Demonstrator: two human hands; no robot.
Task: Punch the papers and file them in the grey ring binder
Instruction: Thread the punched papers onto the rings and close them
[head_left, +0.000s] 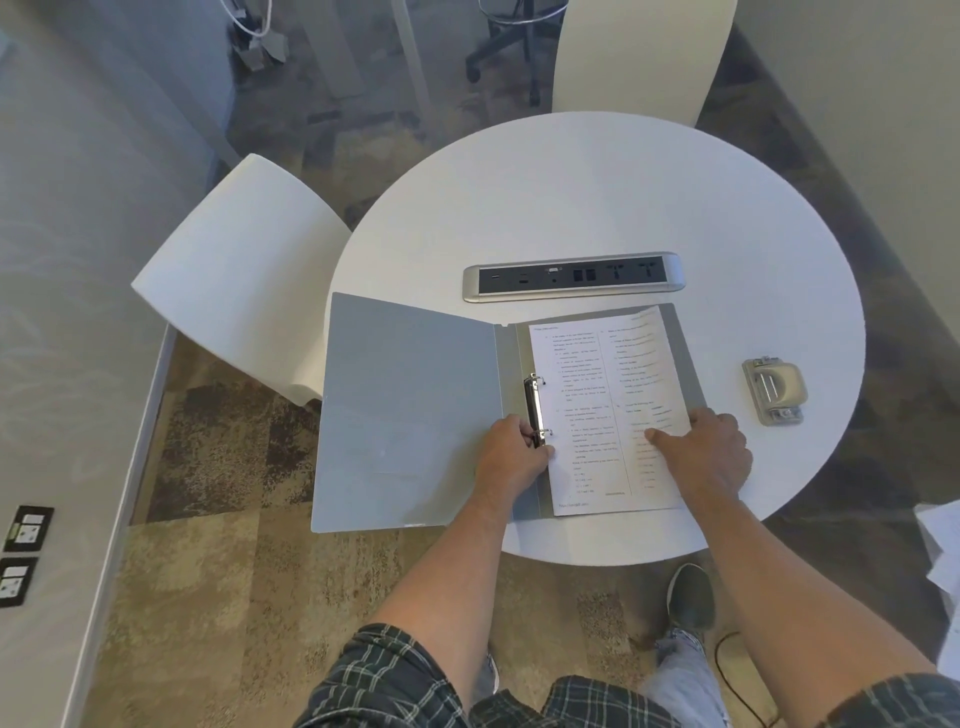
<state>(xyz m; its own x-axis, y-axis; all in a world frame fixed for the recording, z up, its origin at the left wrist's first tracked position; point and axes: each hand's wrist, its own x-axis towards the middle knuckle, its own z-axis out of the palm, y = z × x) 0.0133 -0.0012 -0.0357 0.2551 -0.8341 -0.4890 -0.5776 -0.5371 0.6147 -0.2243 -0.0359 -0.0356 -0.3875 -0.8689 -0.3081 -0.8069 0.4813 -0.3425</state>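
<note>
Lying open on the round surface (597, 197), the grey binder (405, 415) holds the papers (597, 395). The left hand (511, 457) grips the ring mechanism (535, 410). The right hand (701, 452) presses flat, fingers straight, on the papers.

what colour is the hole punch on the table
Beige and silver-grey; the hole punch shows best in the head view.

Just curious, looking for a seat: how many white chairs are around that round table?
2. One white chair stands at the table's left edge, another at its far side. Any chair nearer than the table's near edge would be out of view.
</note>
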